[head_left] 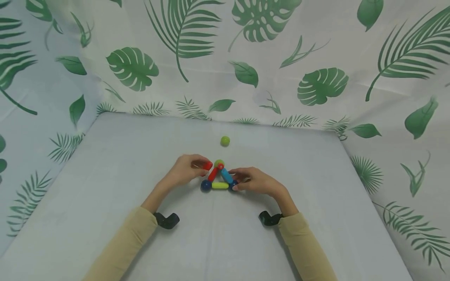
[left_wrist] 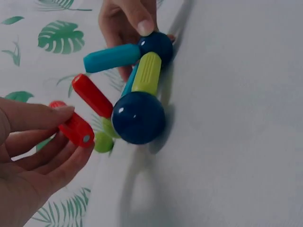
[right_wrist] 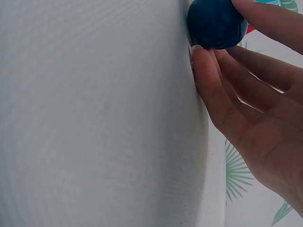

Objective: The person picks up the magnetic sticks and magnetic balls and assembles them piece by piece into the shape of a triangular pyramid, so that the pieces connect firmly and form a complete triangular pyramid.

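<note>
My left hand pinches a red magnetic rod between thumb and fingers, just left of a small structure of rods and balls. My right hand holds the dark blue ball at the structure's right corner, thumb and fingers around it. A yellow-green rod joins that ball to a second dark blue ball on the left. From the balls rise a red rod and a blue rod, their upper ends free. A green ball sits at the back, partly hidden by rods.
A loose green ball lies behind the structure on the white tabletop. Leaf-patterned cloth hangs at the back and both sides. A black wrist camera mount juts inward from the left wrist, another from the right.
</note>
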Action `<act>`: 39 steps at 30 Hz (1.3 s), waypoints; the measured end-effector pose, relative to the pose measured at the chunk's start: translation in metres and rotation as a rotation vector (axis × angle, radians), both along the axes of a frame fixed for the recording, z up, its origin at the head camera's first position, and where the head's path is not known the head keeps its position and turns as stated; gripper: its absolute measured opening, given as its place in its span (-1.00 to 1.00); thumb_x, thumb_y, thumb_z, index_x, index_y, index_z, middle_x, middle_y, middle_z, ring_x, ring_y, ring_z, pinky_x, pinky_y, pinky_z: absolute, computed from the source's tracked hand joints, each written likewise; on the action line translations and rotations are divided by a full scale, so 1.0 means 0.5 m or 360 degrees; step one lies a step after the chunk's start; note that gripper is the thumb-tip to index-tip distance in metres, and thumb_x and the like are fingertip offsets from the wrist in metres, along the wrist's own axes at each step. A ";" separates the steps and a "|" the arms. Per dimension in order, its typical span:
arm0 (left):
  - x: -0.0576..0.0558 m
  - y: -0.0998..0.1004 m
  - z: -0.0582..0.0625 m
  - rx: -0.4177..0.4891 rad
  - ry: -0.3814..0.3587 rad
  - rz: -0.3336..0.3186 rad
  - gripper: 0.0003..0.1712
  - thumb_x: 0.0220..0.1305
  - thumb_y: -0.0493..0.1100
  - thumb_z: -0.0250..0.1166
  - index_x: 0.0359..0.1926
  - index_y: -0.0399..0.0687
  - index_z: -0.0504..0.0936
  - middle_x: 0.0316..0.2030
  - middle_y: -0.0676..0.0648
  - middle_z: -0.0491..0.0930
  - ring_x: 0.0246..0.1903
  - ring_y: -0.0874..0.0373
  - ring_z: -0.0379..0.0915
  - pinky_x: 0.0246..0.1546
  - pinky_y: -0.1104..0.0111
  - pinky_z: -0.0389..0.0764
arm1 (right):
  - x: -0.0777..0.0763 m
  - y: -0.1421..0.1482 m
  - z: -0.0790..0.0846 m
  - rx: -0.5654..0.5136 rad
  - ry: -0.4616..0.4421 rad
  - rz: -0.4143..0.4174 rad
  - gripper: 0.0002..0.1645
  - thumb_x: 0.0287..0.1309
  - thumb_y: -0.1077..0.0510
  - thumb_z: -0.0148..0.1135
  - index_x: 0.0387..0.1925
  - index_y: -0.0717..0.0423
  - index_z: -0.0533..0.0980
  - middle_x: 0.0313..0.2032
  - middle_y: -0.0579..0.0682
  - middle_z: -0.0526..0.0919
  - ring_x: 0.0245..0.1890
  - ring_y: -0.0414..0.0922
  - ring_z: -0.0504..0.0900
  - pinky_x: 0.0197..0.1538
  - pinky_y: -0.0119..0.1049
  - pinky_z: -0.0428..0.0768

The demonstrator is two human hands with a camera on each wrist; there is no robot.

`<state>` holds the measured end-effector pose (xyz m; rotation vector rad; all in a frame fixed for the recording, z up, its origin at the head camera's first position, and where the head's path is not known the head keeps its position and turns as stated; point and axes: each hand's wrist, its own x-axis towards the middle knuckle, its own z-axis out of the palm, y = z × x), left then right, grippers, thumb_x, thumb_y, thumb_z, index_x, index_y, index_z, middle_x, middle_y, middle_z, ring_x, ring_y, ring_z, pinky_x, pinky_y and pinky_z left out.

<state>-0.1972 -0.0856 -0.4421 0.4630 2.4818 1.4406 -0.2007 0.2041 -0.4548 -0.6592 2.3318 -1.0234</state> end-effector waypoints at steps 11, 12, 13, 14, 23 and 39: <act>0.016 0.031 -0.024 0.0086 0.0002 -0.0114 -0.66 0.28 -0.30 0.42 0.08 -0.20 0.70 -0.06 -0.12 0.74 -0.06 0.05 0.70 0.03 0.23 0.69 | 0.001 -0.001 0.000 -0.0092 -0.0019 0.0015 -0.44 0.31 0.13 0.38 0.31 0.00 0.49 0.11 0.02 0.70 0.16 -0.04 0.64 0.29 0.02 0.56; 0.016 0.031 -0.025 0.0088 0.0005 -0.0111 -0.66 0.28 -0.30 0.42 0.08 -0.20 0.70 -0.07 -0.11 0.75 -0.06 0.05 0.70 0.04 0.23 0.69 | 0.001 0.000 -0.001 -0.0095 -0.0016 0.0021 -0.45 0.32 0.13 0.37 0.31 0.01 0.50 0.12 0.03 0.70 0.16 -0.02 0.63 0.30 0.03 0.56; 0.017 0.032 -0.025 0.0087 0.0005 -0.0107 -0.66 0.28 -0.30 0.43 0.08 -0.20 0.70 -0.07 -0.11 0.75 -0.06 0.05 0.70 0.04 0.23 0.69 | 0.001 0.000 -0.001 -0.0095 -0.0012 0.0027 -0.46 0.32 0.13 0.37 0.30 0.02 0.51 0.12 0.03 0.69 0.17 -0.02 0.63 0.30 0.03 0.56; 0.017 0.033 -0.024 0.0088 0.0009 -0.0107 -0.66 0.27 -0.30 0.43 0.08 -0.21 0.70 -0.07 -0.12 0.75 -0.06 0.04 0.70 0.04 0.23 0.69 | 0.001 0.001 -0.001 -0.0097 -0.0008 0.0031 -0.46 0.32 0.14 0.37 0.30 0.02 0.51 0.13 0.03 0.69 0.17 -0.01 0.63 0.30 0.03 0.56; 0.028 0.032 -0.036 -0.0020 0.0041 -0.0061 -0.62 0.26 -0.25 0.47 0.09 -0.20 0.71 -0.02 -0.12 0.74 -0.01 0.02 0.68 0.08 0.20 0.68 | 0.003 0.001 -0.001 -0.0071 0.0008 0.0017 -0.49 0.31 0.12 0.38 0.27 0.02 0.55 0.11 0.01 0.70 0.15 -0.03 0.64 0.26 0.01 0.58; 0.059 0.008 -0.078 -0.0066 0.0058 0.0065 -0.56 0.14 -0.20 0.57 0.03 -0.22 0.69 -0.07 -0.10 0.70 -0.16 0.14 0.62 -0.06 0.29 0.67 | -0.011 0.006 0.014 -0.0044 -0.0023 -0.0077 -0.63 0.47 0.06 0.16 0.21 0.05 0.57 0.02 0.04 0.72 -0.18 -0.10 0.72 -0.01 -0.18 0.63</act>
